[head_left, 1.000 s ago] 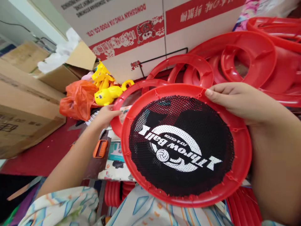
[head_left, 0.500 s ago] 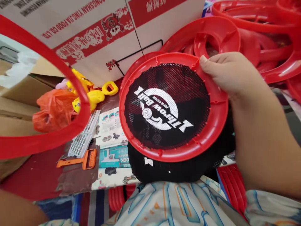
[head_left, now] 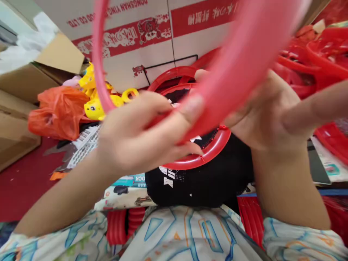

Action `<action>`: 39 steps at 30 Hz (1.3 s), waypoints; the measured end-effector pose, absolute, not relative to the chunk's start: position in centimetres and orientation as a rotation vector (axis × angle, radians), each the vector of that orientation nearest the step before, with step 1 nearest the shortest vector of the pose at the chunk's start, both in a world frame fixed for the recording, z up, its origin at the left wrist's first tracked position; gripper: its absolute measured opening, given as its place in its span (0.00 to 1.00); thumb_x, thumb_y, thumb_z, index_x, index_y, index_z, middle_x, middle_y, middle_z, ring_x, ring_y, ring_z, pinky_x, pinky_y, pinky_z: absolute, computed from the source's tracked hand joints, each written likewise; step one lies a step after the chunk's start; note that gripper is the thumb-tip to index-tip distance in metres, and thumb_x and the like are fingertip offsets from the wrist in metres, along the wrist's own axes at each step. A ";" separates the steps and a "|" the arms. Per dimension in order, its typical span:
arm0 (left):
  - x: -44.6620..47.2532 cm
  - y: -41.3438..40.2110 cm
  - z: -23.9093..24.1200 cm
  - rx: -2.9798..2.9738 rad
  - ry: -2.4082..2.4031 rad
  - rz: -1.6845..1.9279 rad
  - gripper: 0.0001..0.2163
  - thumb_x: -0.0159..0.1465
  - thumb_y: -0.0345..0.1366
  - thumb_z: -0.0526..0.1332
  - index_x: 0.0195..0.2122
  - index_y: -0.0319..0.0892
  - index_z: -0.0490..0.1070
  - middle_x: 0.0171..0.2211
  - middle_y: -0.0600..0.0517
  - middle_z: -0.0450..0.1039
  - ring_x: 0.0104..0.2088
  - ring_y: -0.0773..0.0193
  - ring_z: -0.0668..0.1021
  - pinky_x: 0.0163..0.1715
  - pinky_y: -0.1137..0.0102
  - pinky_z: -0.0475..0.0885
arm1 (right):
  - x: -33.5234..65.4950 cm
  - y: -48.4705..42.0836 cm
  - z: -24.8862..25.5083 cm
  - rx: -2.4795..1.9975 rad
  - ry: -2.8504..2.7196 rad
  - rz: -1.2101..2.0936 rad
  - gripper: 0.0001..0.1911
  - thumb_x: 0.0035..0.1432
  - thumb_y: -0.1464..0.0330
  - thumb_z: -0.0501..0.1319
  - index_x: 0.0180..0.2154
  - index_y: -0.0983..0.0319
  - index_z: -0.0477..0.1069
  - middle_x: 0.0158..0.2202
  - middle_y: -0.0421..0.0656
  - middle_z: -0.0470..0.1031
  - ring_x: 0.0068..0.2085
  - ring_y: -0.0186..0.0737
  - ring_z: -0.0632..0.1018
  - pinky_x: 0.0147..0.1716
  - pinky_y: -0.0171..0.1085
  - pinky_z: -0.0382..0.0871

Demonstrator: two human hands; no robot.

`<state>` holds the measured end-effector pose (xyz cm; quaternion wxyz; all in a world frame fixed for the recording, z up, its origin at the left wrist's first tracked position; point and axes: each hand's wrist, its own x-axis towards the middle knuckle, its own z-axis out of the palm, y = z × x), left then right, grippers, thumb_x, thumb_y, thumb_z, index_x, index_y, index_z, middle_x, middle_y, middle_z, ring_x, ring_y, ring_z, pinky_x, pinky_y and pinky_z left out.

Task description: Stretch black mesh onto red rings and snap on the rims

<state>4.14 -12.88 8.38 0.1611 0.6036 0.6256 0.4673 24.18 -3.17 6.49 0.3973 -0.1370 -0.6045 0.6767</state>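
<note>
My left hand (head_left: 136, 134) grips a large red plastic ring (head_left: 217, 83), thumb over its near side; the ring is tilted up and blurred. Behind the ring's right part is my right hand (head_left: 263, 116), its fingers stretched toward the left and one digit sticking out to the right. Whether it touches the ring I cannot tell. Below both hands lies a red-rimmed black mesh disc (head_left: 214, 148), mostly covered by the ring and left hand. It rests on black printed mesh fabric (head_left: 201, 185) by my lap.
A white and red carton (head_left: 125, 54) stands behind. Yellow toys (head_left: 94, 107), an orange plastic bag (head_left: 58, 114) and an open cardboard box (head_left: 54, 61) are at left. More red rings (head_left: 328, 54) pile up at right. A printed toy box (head_left: 127, 192) lies in front.
My right hand has let go of the mesh-filled disc, which now lies lower on the black fabric. My left hand has come into view with the red ring, which moved right, over the disc.
</note>
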 end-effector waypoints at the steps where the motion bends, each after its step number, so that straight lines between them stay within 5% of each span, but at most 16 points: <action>1: 4.5 -12.6 8.2 1.833 1.751 1.198 0.23 0.40 0.52 0.78 0.34 0.45 0.80 0.31 0.50 0.74 0.40 0.49 0.80 0.49 0.53 0.75 | 24.0 -3.9 6.7 -0.339 -1.487 1.740 0.24 0.56 0.43 0.62 0.47 0.49 0.67 0.50 0.32 0.79 0.54 0.44 0.79 0.48 0.44 0.80; 4: 3.8 -11.8 6.5 2.138 1.673 0.968 0.23 0.46 0.57 0.74 0.39 0.50 0.79 0.40 0.50 0.78 0.49 0.45 0.79 0.56 0.50 0.71 | 23.6 -4.5 6.4 -0.302 -1.339 1.696 0.16 0.59 0.59 0.68 0.47 0.50 0.68 0.40 0.25 0.81 0.46 0.34 0.83 0.48 0.37 0.80; 6: 2.0 -11.8 4.3 2.179 1.845 1.132 0.28 0.46 0.58 0.73 0.44 0.50 0.76 0.49 0.50 0.76 0.59 0.45 0.72 0.62 0.49 0.64 | 23.8 -3.8 5.8 -0.260 -1.308 1.606 0.15 0.59 0.63 0.69 0.46 0.52 0.70 0.32 0.24 0.79 0.41 0.32 0.83 0.50 0.37 0.79; 8: -0.2 -12.1 1.8 1.785 2.286 1.379 0.27 0.57 0.55 0.66 0.51 0.43 0.71 0.56 0.44 0.71 0.62 0.47 0.69 0.64 0.51 0.62 | 24.3 -2.6 5.3 -0.195 -1.337 1.511 0.16 0.57 0.63 0.70 0.47 0.52 0.71 0.31 0.26 0.78 0.39 0.35 0.82 0.49 0.41 0.79; 10: -2.4 -12.1 -0.4 1.331 2.482 1.135 0.24 0.61 0.54 0.62 0.49 0.39 0.71 0.48 0.39 0.75 0.54 0.41 0.75 0.59 0.46 0.65 | 25.0 -1.4 5.0 -0.169 -1.375 1.417 0.18 0.55 0.63 0.71 0.47 0.49 0.72 0.36 0.27 0.79 0.39 0.37 0.82 0.48 0.42 0.79; 12: -4.0 -11.6 -2.1 1.145 2.314 0.889 0.22 0.54 0.55 0.68 0.32 0.39 0.75 0.29 0.42 0.77 0.42 0.37 0.79 0.50 0.46 0.70 | 25.7 -0.6 5.0 -0.223 -1.388 1.334 0.20 0.51 0.60 0.73 0.45 0.45 0.73 0.39 0.26 0.79 0.39 0.36 0.82 0.49 0.41 0.79; 15: -4.8 -10.6 -3.5 1.036 2.041 0.875 0.21 0.48 0.56 0.72 0.24 0.41 0.74 0.20 0.47 0.74 0.30 0.46 0.79 0.37 0.57 0.74 | 26.4 -0.2 5.1 -0.359 -1.438 1.279 0.22 0.50 0.58 0.72 0.47 0.41 0.72 0.42 0.27 0.78 0.42 0.36 0.81 0.53 0.43 0.77; 20: -4.1 -9.8 -3.9 0.840 1.628 1.166 0.19 0.53 0.53 0.69 0.34 0.40 0.77 0.30 0.45 0.80 0.31 0.53 0.81 0.36 0.63 0.76 | 26.4 -0.4 4.9 -0.600 -1.547 1.195 0.30 0.57 0.63 0.61 0.61 0.39 0.65 0.48 0.36 0.74 0.45 0.38 0.80 0.52 0.47 0.77; 24: -4.2 -10.0 -3.3 0.681 1.445 1.443 0.18 0.61 0.52 0.63 0.41 0.42 0.77 0.36 0.45 0.81 0.42 0.52 0.83 0.46 0.60 0.77 | 25.4 -0.5 4.3 -0.797 -1.463 1.331 0.28 0.60 0.67 0.53 0.57 0.33 0.68 0.46 0.36 0.72 0.41 0.34 0.78 0.52 0.49 0.76; 28: -4.1 -10.3 -3.3 0.519 1.126 1.796 0.27 0.65 0.61 0.53 0.50 0.44 0.74 0.49 0.44 0.79 0.57 0.47 0.77 0.56 0.54 0.73 | 23.7 -0.8 3.3 -0.775 -1.385 1.610 0.23 0.55 0.64 0.65 0.52 0.38 0.74 0.36 0.37 0.68 0.35 0.34 0.77 0.48 0.50 0.79; 32: -3.6 -10.7 -3.9 0.488 0.967 1.850 0.34 0.63 0.67 0.51 0.49 0.42 0.76 0.48 0.43 0.80 0.60 0.45 0.74 0.58 0.52 0.72 | 22.1 -1.8 2.7 -0.671 -1.380 1.819 0.23 0.47 0.61 0.73 0.47 0.40 0.77 0.32 0.36 0.66 0.30 0.35 0.76 0.43 0.51 0.82; 39: -3.7 -10.9 -4.6 0.240 0.909 1.909 0.19 0.59 0.48 0.63 0.45 0.40 0.76 0.45 0.46 0.81 0.57 0.49 0.77 0.59 0.55 0.72 | 22.9 -1.9 3.2 -0.830 -1.524 1.737 0.17 0.54 0.58 0.68 0.47 0.41 0.78 0.35 0.39 0.69 0.29 0.35 0.76 0.38 0.47 0.83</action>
